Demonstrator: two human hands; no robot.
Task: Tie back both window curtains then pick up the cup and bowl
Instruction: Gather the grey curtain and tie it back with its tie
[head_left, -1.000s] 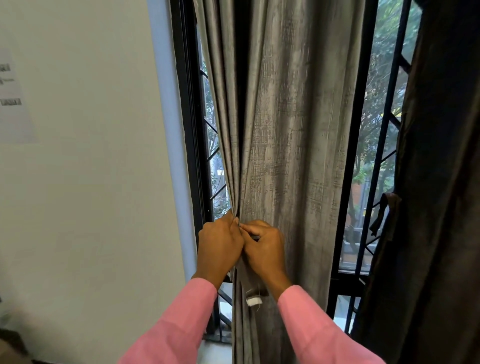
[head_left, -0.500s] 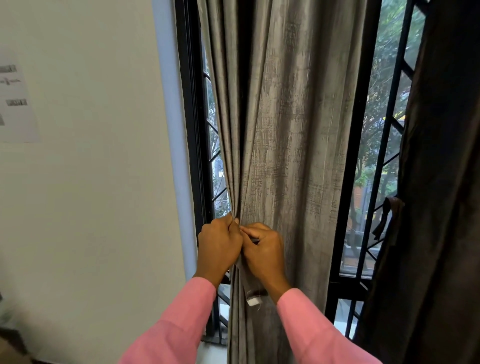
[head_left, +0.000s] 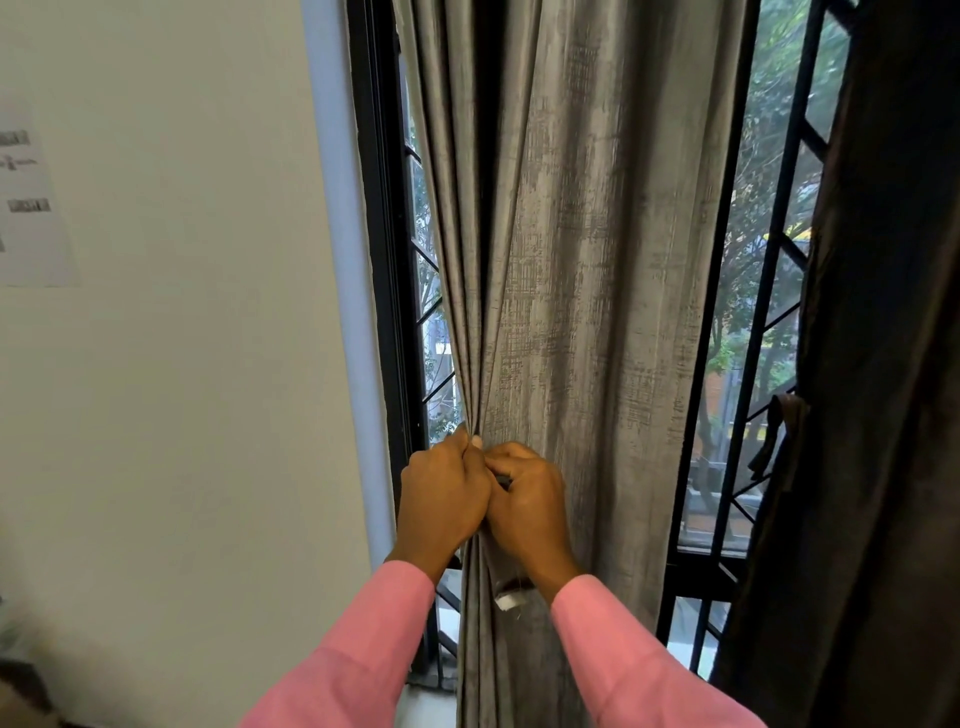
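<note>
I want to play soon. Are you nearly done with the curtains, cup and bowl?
Not yet. The dark curtain on the right looks gathered already, with a strap at its edge, though I can't see a knot. In hand: the left hand and right hand grip the bunched grey curtain where its tie goes. Left to do: finish that tie, then the cup and bowl, neither in view.

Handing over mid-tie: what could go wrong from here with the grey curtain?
Both the left hand and right hand pinch the gathered grey curtain at one small spot; if either slips, the folds could spread again. Any tie is hidden between the hands, so its hold cannot be checked.
</note>
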